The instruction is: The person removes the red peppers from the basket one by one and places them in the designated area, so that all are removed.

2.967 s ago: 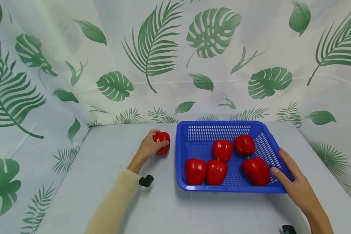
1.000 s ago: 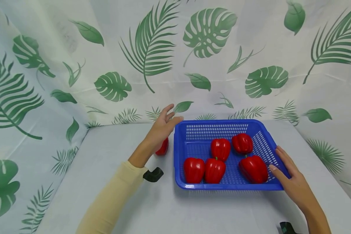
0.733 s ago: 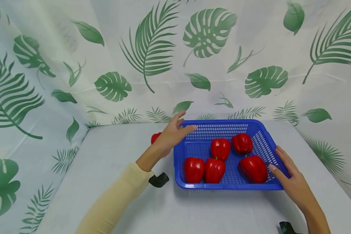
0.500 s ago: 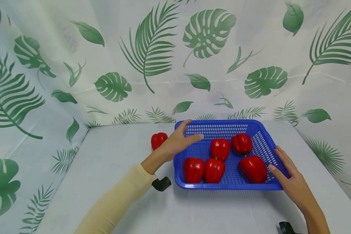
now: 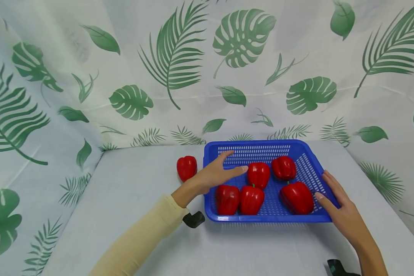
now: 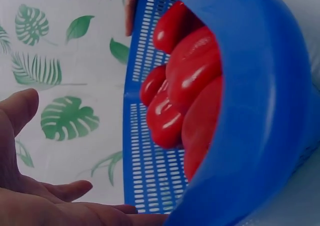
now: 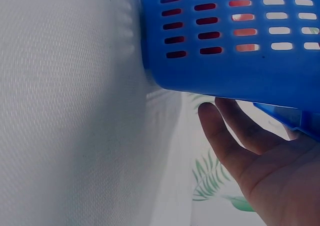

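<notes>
Over the left side of the blue plastic basket (image 5: 269,219) hovers my left hand (image 5: 212,177), fingers spread and holding nothing. Its thumb tip is right at the rear middle red bell pepper (image 5: 258,175) in the head view. Several glossy red bell peppers lie in the basket; in the left wrist view they show past its blue rim (image 6: 270,86). Another red bell pepper (image 5: 186,167) sits outside on the table, left of the basket. At the basket's right side, my right hand (image 5: 346,216) holds the rim, thumb over the inner edge and fingers (image 7: 225,141) along the outside.
The white-covered table (image 5: 124,214) carries the basket near its back edge. Behind and on both sides hangs a white curtain (image 5: 193,76) printed with green leaves. A black wrist camera (image 5: 194,219) sits at the left sleeve's cuff.
My left hand has let go of the pepper outside the basket, lifted, and swung right and down over the basket. That pepper now stands uncovered. My right hand stays at the basket's rim.
</notes>
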The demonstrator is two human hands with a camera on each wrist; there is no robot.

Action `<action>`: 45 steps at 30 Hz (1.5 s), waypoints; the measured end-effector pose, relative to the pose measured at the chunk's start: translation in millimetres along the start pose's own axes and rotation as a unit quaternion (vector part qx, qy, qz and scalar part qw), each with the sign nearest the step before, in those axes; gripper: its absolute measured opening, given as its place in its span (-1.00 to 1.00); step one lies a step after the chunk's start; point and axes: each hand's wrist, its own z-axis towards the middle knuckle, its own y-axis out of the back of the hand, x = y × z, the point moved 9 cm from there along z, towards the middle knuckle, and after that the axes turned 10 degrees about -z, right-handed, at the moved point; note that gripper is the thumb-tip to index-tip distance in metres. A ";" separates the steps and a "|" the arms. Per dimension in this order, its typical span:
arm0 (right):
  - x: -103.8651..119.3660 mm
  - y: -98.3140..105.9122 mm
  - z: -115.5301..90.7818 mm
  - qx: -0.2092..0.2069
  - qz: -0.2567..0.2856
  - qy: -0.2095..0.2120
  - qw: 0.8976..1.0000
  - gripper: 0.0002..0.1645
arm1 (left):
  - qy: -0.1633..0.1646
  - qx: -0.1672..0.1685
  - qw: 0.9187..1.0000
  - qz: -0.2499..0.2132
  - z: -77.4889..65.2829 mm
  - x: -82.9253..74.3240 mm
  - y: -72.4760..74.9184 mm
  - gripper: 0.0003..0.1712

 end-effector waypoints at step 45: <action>-0.3 -1.3 -0.8 -0.007 0.007 0.000 1.000 -0.09 | -0.027 0.128 0.934 0.332 2.1 22.8 -36.0 -0.46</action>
